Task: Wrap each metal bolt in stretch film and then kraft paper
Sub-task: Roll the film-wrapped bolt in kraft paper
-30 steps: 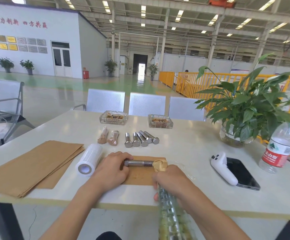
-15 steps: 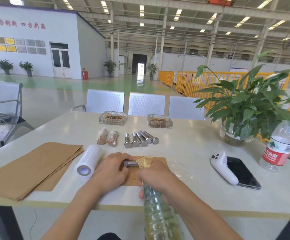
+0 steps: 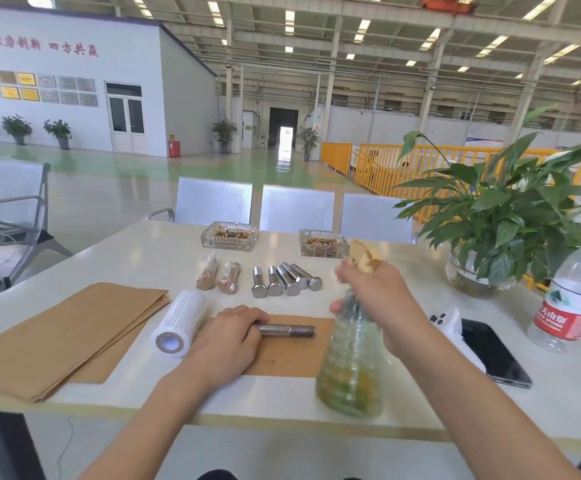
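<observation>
The left hand (image 3: 226, 336) rests on a single sheet of kraft paper (image 3: 290, 355) at the near edge of the table (image 3: 455, 403), its fingers curled over the head end of a bare bolt (image 3: 287, 330) that lies flat, threads pointing right. Holding the head that way seems meant to stop the round shank from rolling off the sheet while the other hand is busy.

The right hand (image 3: 382, 299) is lifted above the table, gripping the neck of a clear spray bottle (image 3: 351, 372) holding a yellowish liquid (possibly oil, though nothing confirms it). Its tan nozzle (image 3: 363, 256) rises above the knuckles. The fingers are wrapped round the neck, but blur hides whether one sits on the trigger. The bottle hangs right of the bolt and nearer the viewer, not aimed at it.

To the left of the holding hand, just beside it, lies the stretch film roll (image 3: 180, 323), on its side with its core facing the viewer, handy for the next step. Further left is the stack of kraft sheets (image 3: 64, 334). In a row further back lie two wrapped bolts (image 3: 218, 277), already in paper, and to their right five bare bolts (image 3: 285, 281), packed close together with heads toward the viewer. By that count the job looks under halfway.

The bolt in hand carries no film yet, so the film wrap is likely next.
</observation>
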